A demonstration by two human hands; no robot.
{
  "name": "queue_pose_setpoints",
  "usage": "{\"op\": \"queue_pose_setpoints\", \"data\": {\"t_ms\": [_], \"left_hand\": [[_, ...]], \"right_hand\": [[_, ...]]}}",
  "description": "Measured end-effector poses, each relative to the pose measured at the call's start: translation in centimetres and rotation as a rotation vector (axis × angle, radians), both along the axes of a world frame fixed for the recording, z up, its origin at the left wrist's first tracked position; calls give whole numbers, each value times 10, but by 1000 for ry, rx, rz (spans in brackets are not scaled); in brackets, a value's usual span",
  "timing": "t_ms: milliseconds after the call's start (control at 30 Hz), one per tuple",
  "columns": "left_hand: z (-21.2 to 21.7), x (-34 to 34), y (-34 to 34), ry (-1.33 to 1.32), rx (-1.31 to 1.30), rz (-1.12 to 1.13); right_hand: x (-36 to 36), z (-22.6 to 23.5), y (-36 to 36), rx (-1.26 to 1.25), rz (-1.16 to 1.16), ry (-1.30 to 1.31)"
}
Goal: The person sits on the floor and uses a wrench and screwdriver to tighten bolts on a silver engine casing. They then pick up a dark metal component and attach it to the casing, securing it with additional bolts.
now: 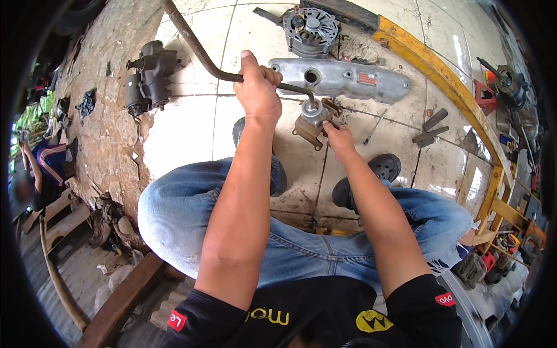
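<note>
My left hand is wrapped round a long, dark bent metal rod, which looks like a gear shift lever. Its lower end runs into a round silver metal collar on a small brownish metal housing. With my right hand I grip the near right edge of that housing, thumb on top; the other fingers are partly hidden. The housing sits low over the tiles between my feet. Just beyond it lies a long silver engine cover with a round hole.
An alternator lies behind the cover. At left stands a dark metal pump-like part. A thin rod and dark metal blocks lie to the right. A yellow metal frame curves round. Another person is far left.
</note>
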State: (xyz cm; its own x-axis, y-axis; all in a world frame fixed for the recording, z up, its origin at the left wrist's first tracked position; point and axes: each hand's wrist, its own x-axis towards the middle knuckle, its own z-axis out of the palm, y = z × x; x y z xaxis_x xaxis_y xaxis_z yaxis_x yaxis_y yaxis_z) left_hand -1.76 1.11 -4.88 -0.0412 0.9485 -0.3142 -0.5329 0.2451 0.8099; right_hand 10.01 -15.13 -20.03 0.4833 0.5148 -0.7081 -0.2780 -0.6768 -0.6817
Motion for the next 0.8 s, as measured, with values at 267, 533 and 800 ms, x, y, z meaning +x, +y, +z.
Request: {"op": "queue_pose_setpoints", "data": {"t_ms": [267, 533, 800], "left_hand": [[-5, -13, 3, -50, 69, -201], [3, -11, -10, -51, 100, -333], [15, -11, -26, -214, 287, -408]], "right_hand": [[-15, -28, 0, -11, -131, 174], [-30, -17, -6, 104, -295, 169], [-16, 8, -3, 247, -480, 24]]}}
